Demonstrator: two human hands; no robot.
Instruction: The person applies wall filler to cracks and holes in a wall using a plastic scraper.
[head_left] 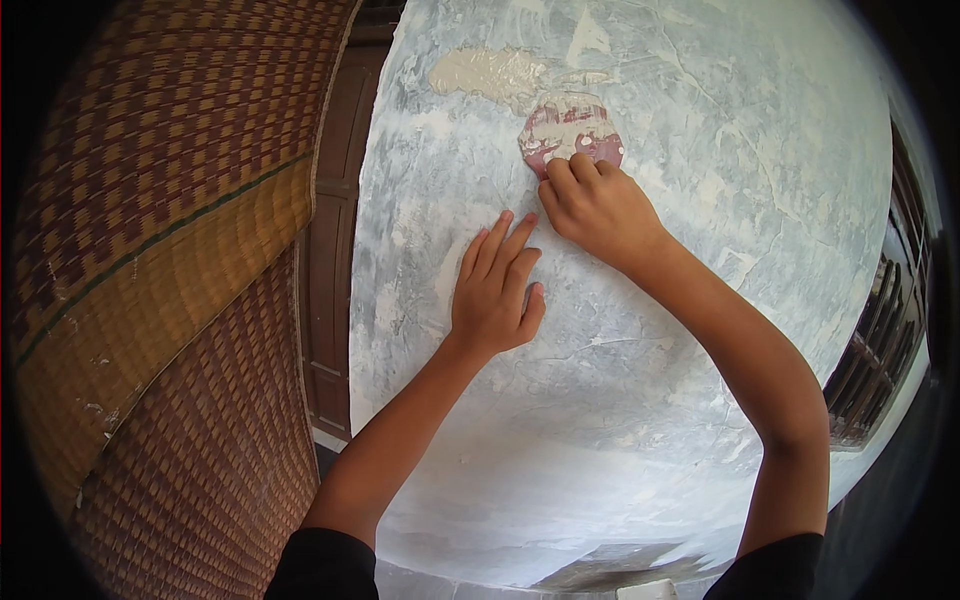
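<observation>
Fingers of the right hand (598, 205) clench a reddish scraper blade (570, 135) pressed on the grey plastered wall (700, 120), below a beige putty patch (485, 72); left hand (495, 290) lies flat, released. Woven mat (170, 250) hangs left.

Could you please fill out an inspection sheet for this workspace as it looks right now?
Surface: wall, upright, grey-white and patchy, with a hairline crack low down and a tan filler patch near the top.
Job's things: scraper, flat, reddish, smeared with pale filler, pressed against the wall.
Clutter: nothing seen.
Grippers: right hand grips the scraper's lower edge with its fingertips; left hand lies flat on the wall, fingers spread, holding nothing.
Cables: nothing seen.
Surroundings: woven mat in maroon and yellow hangs at left; brown door frame between mat and wall; dark window grille at right.
</observation>
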